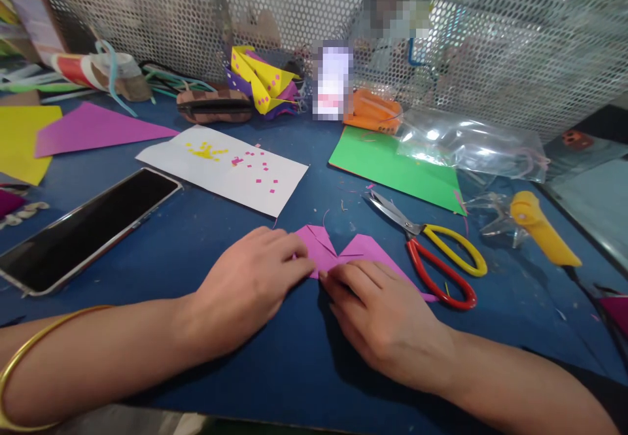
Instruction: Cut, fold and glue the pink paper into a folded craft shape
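Observation:
A folded magenta paper [360, 246] lies on the blue table, with two pointed flaps and a notch between them at the top. My left hand [255, 278] is closed over its left part, thumb and fingers pressing near the middle. The lower edge is pinched by my right hand [377, 311], whose fingers curl over the paper and hide much of it. Just right of the paper rest scissors [412, 229] with one yellow and one red handle, blades slightly apart.
A white sheet [210, 190] carries small yellow and pink paper bits. Around it are a dark phone [93, 232], green paper [397, 167], a yellow glue gun [544, 226], a brown pouch [213, 106] and folded yellow-purple paper [265, 82]. A perforated metal panel [294, 3] stands behind.

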Motion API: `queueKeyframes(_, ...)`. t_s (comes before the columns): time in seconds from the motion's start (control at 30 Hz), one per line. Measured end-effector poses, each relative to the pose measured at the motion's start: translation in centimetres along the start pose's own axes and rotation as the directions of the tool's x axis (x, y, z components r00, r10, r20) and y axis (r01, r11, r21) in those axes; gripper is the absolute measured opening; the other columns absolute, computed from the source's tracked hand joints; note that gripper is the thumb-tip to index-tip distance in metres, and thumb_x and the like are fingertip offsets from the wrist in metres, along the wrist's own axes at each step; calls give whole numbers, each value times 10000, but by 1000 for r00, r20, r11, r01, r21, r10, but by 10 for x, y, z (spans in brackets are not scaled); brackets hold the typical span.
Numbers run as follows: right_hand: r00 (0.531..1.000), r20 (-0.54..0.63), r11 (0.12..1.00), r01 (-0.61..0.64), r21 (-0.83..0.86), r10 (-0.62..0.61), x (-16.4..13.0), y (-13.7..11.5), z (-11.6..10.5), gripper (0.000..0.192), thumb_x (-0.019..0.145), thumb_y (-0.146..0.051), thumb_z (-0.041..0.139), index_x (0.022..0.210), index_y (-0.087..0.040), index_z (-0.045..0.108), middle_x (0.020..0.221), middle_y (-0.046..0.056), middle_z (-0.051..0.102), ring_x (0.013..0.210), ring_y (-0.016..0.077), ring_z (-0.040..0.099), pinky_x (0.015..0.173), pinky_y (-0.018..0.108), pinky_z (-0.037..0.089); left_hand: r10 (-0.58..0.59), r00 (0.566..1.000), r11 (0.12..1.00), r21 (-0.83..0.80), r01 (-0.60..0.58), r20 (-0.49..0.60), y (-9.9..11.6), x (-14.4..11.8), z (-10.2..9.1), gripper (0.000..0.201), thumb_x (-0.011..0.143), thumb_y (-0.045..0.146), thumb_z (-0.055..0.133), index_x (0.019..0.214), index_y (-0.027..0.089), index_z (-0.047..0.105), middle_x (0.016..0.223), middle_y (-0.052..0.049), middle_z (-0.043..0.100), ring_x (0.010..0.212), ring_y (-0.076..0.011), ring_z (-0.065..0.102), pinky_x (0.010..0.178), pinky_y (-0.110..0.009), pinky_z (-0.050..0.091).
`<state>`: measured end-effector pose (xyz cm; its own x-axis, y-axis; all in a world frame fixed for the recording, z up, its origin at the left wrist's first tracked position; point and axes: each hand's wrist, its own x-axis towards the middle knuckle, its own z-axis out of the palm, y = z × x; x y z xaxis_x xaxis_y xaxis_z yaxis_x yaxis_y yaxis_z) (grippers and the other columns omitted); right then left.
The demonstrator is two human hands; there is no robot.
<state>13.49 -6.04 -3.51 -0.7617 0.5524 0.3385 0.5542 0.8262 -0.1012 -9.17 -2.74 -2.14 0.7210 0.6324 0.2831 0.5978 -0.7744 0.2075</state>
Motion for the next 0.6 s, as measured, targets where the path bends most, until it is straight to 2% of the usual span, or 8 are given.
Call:
queueKeyframes(0.1,1000,-11,1000,11,2,-11,1,0,0,286,982,-111,428,1035,-18,694,929,169,653,857,252,585,720,409,556,161,986,965,206,-165,36,11,-10,0,274,939,74,434,1013,140,689,970,-84,693,833,-218,594,708,-356,467)
queueKeyframes(0.23,1000,-1,1000,18,4,-18,0,1,2,289,980,-100,419,1039,-13,688,930,172,649,859,252,587,724,416,561,217,967,923,294,-249,136,25,-20,4,238,881,130,502,1018,116,697,1014,-134,686,929,-272,586,823,-418,490)
queueKeyframes(0.43,1000,-4,1000,23,8,-23,-1,0,0,317,980,-109,415,1100,18,680,928,175,659,877,267,594,716,419,578,173,980,890,412,-197,96,28,-31,6,327,865,124,455,1062,89,713,1149,-161,682,1079,-314,563,1018,-471,411)
queueKeyframes(0.6,1000,-4,1000,29,-3,-29,0,0,-1,345,978,-108,401,1142,33,669,935,178,669,879,270,605,721,432,594,110,992,869,479,-123,55,23,-43,1,405,888,120,399,1145,43,703,1180,-170,689,1079,-315,571,1026,-485,402)
